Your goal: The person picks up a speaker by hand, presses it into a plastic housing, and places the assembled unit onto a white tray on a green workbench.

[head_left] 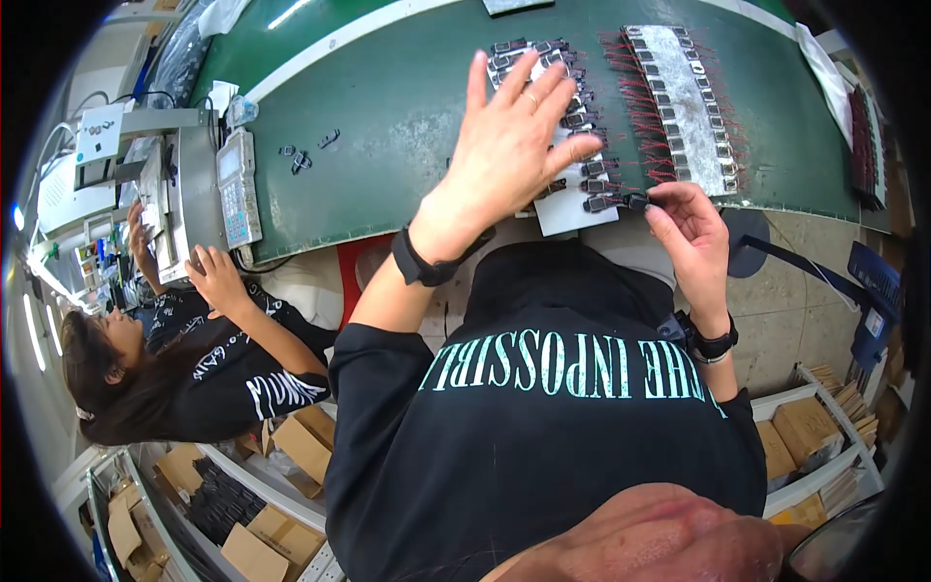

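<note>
My left hand [509,136] is spread open, palm down, over a white strip [572,215] lined with small black parts [593,168] that have thin red wires. The hand hides much of this strip's left side. At the strip's near right corner, the thumb and fingers of my right hand [693,228] pinch a small black part [635,201]. Right beside it, another black part [600,204] lies on the strip's edge. Farther right on the green table [388,126] lies a second pale strip [679,107], with black parts and red wires along both long sides.
Several loose black pieces [302,161] lie on the table's left. Beyond them stands a machine with a keypad panel [236,189], where a co-worker's hand [218,281] works. A dark rack [866,150] stands at the right end. Cardboard boxes [281,538] fill shelves behind me.
</note>
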{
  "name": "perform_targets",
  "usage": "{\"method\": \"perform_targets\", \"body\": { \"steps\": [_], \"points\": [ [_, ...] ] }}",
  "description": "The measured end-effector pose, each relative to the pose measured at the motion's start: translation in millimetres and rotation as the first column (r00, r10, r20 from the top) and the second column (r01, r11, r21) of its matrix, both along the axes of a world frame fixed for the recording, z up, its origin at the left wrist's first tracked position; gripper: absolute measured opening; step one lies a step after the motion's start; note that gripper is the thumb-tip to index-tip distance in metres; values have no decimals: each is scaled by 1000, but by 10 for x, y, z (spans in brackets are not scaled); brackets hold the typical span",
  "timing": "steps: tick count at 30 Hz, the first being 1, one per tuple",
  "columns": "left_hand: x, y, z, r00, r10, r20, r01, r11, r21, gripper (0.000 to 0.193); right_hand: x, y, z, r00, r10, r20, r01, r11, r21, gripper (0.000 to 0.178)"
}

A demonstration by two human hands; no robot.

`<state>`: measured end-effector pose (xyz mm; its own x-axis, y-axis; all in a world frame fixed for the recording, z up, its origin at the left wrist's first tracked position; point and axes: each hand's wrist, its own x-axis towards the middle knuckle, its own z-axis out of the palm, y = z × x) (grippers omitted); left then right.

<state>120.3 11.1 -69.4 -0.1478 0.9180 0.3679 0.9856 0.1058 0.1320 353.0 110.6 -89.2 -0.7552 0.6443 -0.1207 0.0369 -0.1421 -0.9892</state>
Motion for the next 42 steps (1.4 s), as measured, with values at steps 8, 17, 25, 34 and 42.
{"method": "perform_targets", "body": {
  "steps": [8,17,25,34,42],
  "points": [
    [331,-528,186,916,-186,355,131,976,172,32,-219,-116,134,986,166,22,-167,985,52,19],
    [475,-862,-227,917,-98,387,-27,952,304,29,-380,-324,236,942,270,199,-319,905,282,23],
    [499,-847,-315,897,54,439,-159,966,205,26,-300,-186,306,960,21,279,-178,815,551,20],
    [465,-846,-319,904,36,425,-145,963,227,25,-523,-197,196,953,243,184,-266,367,892,22],
    [258,-1013,-197,925,37,378,-209,881,425,25,-511,-335,199,951,195,241,-288,270,919,25]
  ]
}}
